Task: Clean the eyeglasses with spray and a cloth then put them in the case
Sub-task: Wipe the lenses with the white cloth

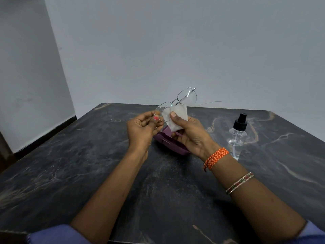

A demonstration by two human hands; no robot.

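Above the dark table [88, 173], the left hand [140, 131] pinches the eyeglasses [177, 103] by one rim; the right hand [190, 134] grips the cloth [175, 117] against that lens. Both hands partly hide the purple case [168, 141]; the spray bottle [237, 136] stands right.

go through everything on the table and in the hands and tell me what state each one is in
glasses: held up above the table, arms unfolded, droplets on the near lens
cloth: folded, pressed against the near lens
case: open on the table, nothing visible inside, partly hidden by the hands
spray bottle: upright on the table, untouched
left hand: pinches the glasses' rim
right hand: holds the cloth
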